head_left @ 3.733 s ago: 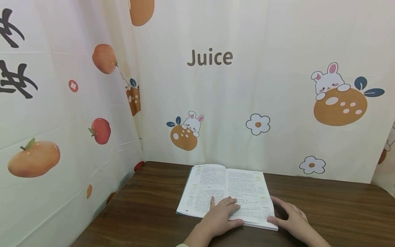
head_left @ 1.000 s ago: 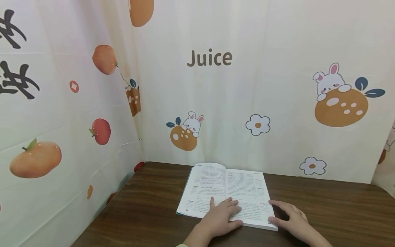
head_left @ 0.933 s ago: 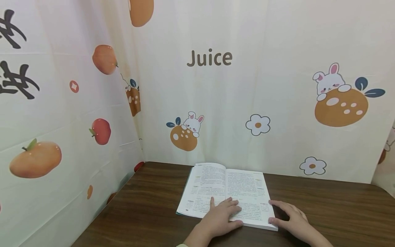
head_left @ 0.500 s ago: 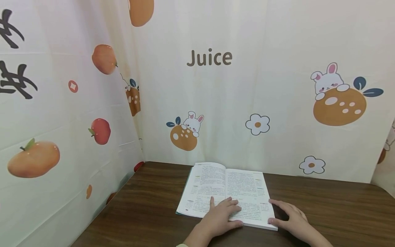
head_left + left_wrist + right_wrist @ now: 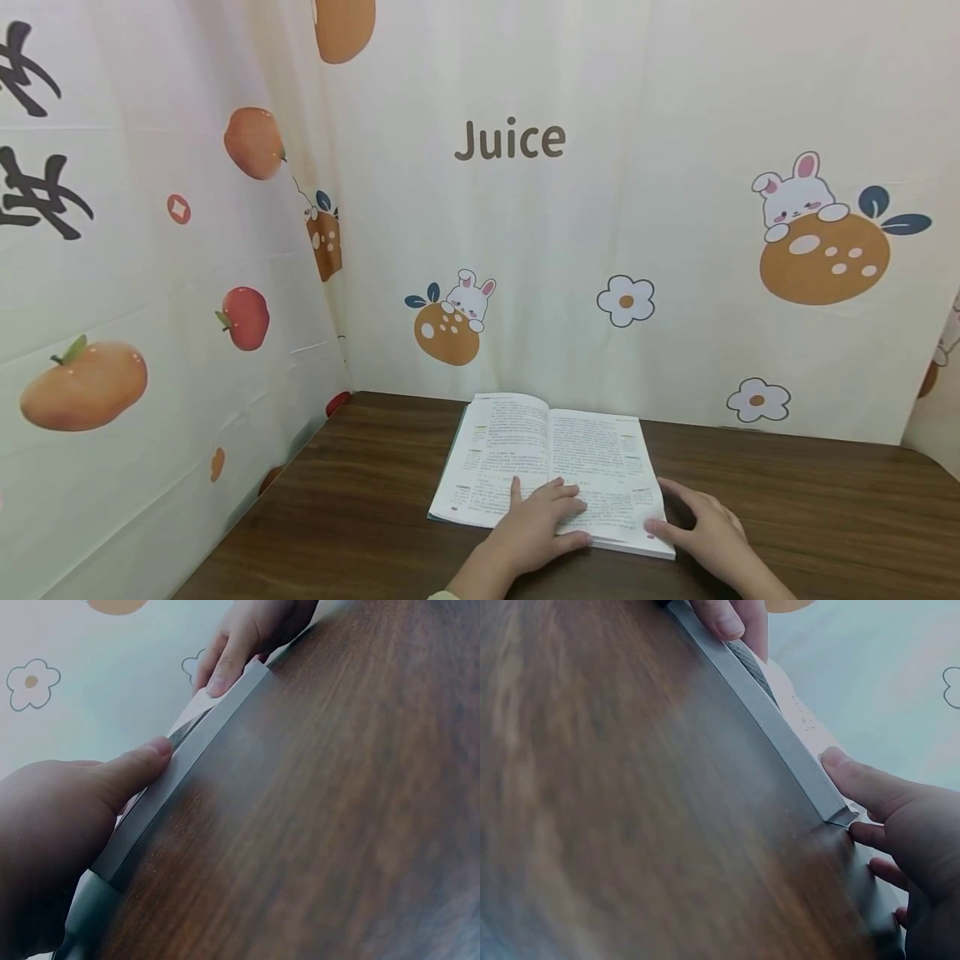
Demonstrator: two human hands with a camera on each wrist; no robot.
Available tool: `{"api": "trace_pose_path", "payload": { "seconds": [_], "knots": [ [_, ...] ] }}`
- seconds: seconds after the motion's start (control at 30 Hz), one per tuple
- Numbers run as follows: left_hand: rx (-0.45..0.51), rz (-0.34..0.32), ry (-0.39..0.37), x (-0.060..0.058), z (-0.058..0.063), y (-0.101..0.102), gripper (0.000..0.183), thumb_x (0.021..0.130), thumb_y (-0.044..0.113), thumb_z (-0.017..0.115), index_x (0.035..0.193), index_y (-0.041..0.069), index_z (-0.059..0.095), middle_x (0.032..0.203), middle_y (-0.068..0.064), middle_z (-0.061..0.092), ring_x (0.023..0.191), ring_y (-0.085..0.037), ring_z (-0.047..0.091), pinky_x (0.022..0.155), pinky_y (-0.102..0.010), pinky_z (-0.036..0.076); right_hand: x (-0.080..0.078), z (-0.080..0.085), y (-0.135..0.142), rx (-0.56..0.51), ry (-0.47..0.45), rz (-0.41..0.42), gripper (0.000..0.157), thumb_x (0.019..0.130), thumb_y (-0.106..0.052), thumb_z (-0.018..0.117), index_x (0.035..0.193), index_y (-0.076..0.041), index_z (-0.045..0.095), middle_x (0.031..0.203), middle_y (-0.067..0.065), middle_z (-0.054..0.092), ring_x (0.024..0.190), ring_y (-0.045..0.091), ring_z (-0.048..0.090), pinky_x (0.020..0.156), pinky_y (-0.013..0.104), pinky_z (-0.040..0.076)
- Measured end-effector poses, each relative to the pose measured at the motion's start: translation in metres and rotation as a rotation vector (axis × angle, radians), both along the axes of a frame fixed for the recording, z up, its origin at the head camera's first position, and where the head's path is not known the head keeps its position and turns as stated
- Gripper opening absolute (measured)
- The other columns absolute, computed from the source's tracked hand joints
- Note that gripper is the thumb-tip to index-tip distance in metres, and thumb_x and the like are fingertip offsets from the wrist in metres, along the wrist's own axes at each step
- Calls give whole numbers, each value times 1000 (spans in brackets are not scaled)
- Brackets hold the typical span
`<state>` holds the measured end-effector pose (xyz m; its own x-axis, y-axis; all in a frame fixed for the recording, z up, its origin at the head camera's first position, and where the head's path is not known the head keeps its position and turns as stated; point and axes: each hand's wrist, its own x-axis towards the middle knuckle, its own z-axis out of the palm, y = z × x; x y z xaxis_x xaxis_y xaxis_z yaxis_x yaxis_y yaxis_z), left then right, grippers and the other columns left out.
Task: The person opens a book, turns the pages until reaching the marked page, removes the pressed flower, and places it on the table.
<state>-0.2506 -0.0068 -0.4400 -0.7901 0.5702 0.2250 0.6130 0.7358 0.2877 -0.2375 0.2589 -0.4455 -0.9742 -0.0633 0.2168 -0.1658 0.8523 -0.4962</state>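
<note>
An open book (image 5: 600,450) with printed pages lies on the brown table. My left hand (image 5: 534,527) rests with spread fingers across its lower middle, thumb along the near edge. At the lower right corner, my right hand (image 5: 705,525) has its thumb on the right-hand page (image 5: 637,500) and its fingers around the side edge. That page bows up there between thumb and index finger. The left wrist view shows a gap between the raised page (image 5: 196,705) and the stack below. In the right wrist view, the right thumb (image 5: 836,759) sits on the page near the book's corner.
The wooden table (image 5: 337,500) extends to both sides of the book. Behind it hangs a pale curtain (image 5: 540,233) printed with fruit, rabbits and flowers; another printed curtain (image 5: 150,275) stands along the left.
My right thumb has slid slightly left over the page corner, and the page's right edge has bowed up since half a second ago. My left hand has stayed in place.
</note>
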Motion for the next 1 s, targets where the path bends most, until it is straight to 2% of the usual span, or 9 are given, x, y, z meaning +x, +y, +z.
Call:
{"api": "trace_pose_path", "payload": {
  "seconds": [0.1, 0.2, 0.33, 0.47, 0.53, 0.6, 0.8, 0.9, 1.0],
  "knots": [
    [2, -6, 16, 0, 0, -1, 46, 86, 58, 48, 120, 30, 60, 134, 14, 48, 130, -12, 37, 96, -70, 18, 0, 1, -1, -9, -10, 2, 75, 76, -55, 67, 128, -4, 52, 126, 26, 51, 115, 49, 41, 82, 67, 28],
    [-7, 4, 60, 1, 1, -1, 42, 87, 57, 47, 115, 30, 63, 130, 14, 51, 127, -11, 40, 96, -69, 22, 0, 2, -1, -47, -34, 3, 65, 85, -52, 58, 129, -4, 52, 127, 26, 50, 117, 49, 40, 83, 67, 27],
    [-19, 42, 159, 1, 2, 1, 33, 89, 53, 48, 101, 30, 68, 117, 17, 59, 118, -6, 48, 94, -65, 30, 1, 4, -1, -114, -52, 2, 55, 98, -44, 37, 129, -1, 52, 129, 25, 49, 119, 48, 40, 85, 66, 27],
    [-7, 58, 268, 0, 4, 2, 23, 90, 46, 53, 90, 30, 70, 102, 20, 63, 107, -1, 54, 93, -61, 36, 1, 5, 0, -141, -33, 12, 53, 101, -38, 28, 129, 0, 52, 129, 25, 49, 119, 48, 40, 85, 68, 26],
    [8, 55, 311, 0, 4, 2, 18, 90, 40, 57, 91, 28, 70, 98, 19, 65, 102, 0, 56, 92, -60, 37, 1, 5, 0, -140, -32, 13, 52, 102, -36, 27, 129, 1, 52, 130, 26, 48, 119, 49, 39, 84, 68, 25],
    [29, 57, 355, -1, 4, 2, 16, 88, 35, 61, 99, 27, 68, 99, 16, 65, 100, -1, 58, 91, -59, 39, 0, 5, 1, -137, -35, 15, 52, 102, -36, 27, 129, 1, 51, 130, 26, 47, 119, 50, 39, 84, 68, 25],
    [170, 101, 498, -4, 2, 2, 68, 75, 18, 70, 137, 19, 42, 120, 0, 59, 109, -14, 56, 88, -52, 44, 1, 6, 0, -151, -69, -4, 58, 100, -43, 27, 130, 2, 49, 131, 28, 46, 120, 51, 36, 86, 68, 22],
    [226, 136, 556, -6, 2, 2, 84, 68, 11, 70, 142, 19, 31, 140, -7, 40, 123, -22, 44, 92, -51, 41, 1, 6, 0, -144, -60, -6, 58, 100, -43, 28, 130, 2, 50, 130, 27, 47, 119, 50, 37, 86, 68, 23],
    [224, 176, 590, -7, 2, 1, 92, 64, 7, 70, 144, 21, 28, 150, -12, 18, 134, -27, 25, 98, -51, 35, -1, 6, 0, -130, -43, 1, 56, 100, -41, 29, 129, 2, 51, 129, 26, 49, 118, 49, 40, 84, 68, 25]
  ]
}}
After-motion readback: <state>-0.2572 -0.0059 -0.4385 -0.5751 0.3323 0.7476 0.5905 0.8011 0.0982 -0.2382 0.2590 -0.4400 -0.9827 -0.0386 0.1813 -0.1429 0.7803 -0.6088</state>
